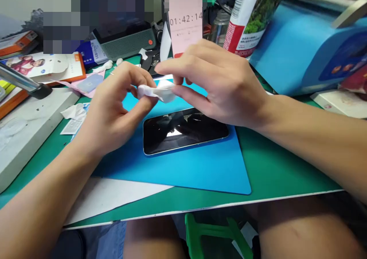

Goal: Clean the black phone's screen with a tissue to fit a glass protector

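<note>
Between my two hands is a crumpled white tissue [164, 90], held up over the blue mat. My left hand [117, 106] pinches its left end between thumb and fingers. The thumb and fingers of my right hand [218, 83] close on its right side. Below them a smartphone [183, 132] lies on the blue mat [177, 173], its dark glossy screen facing up and reflecting light. My right hand covers the phone's upper right part in this view. Neither hand appears to touch the phone.
A propped phone showing a timer [186, 29] stands behind my hands. At the right are a white-and-red can [246, 21] and a blue machine [289, 52]. A grey speaker [129, 41], boxes [43, 65] and a lamp base [31, 125] crowd the left. White paper [114, 197] lies under the mat.
</note>
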The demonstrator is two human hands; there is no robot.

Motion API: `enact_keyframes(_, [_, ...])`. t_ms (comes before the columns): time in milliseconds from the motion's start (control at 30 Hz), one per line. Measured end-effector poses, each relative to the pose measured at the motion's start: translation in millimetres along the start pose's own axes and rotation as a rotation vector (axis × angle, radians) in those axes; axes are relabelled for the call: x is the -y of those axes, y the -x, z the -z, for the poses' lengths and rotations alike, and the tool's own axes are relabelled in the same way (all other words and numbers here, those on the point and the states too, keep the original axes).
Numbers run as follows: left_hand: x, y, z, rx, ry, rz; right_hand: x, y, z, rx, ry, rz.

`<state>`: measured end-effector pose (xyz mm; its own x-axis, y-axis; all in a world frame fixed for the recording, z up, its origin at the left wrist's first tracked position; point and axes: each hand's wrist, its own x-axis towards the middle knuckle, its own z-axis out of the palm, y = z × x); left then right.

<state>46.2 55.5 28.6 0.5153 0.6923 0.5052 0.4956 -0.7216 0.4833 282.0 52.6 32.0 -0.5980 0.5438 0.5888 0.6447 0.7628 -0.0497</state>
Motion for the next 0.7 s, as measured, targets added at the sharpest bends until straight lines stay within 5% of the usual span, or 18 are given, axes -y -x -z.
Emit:
enact_keyframes(133, [-0.3,4.2,-4.5,-0.104,0.045,-0.025,-1.9,-0.5,-1.2,0.031,0.017,0.011])
enact_keyframes(300, [-1.4,4.0,-4.2,-0.316,-0.150,-0.055,-5.0,2.9,-1.5,0.013,-0.071,0.019])
enact_keyframes(467, [2.2,3.9,2.9,-0.180,-0.120,-0.078,-7.7,5.1,-1.3,-0.042,-0.181,-0.038])
enact_keyframes(700, [0.2,2.3,-1.4,-0.213,-0.088,-0.135,-6.2,1.9,-3.0,0.082,-0.321,-0.170])
